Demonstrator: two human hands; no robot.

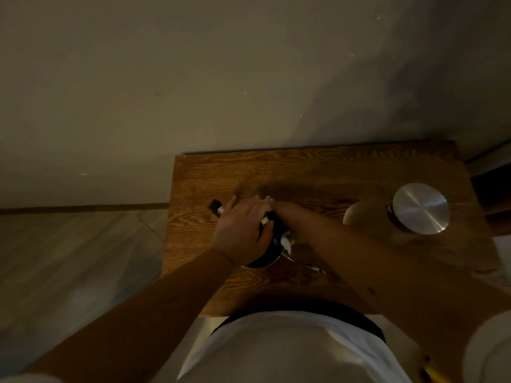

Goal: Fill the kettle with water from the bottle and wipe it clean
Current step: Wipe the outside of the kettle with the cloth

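A dark kettle with a steel rim stands on the wooden table, mostly covered by my hands. A black-tipped part of the kettle sticks out to the left. My left hand presses down over its top and handle. My right hand lies against the kettle's far side, partly behind the left one, with bits of a white cloth showing under it. To the right stands a see-through container with a round steel lid, seen from above; it may be the bottle.
A thin metal wire piece lies just right of the kettle's base. The table's back edge meets a plain wall; its left edge drops to a pale floor. A dark box-like object sits past the right edge. The light is dim.
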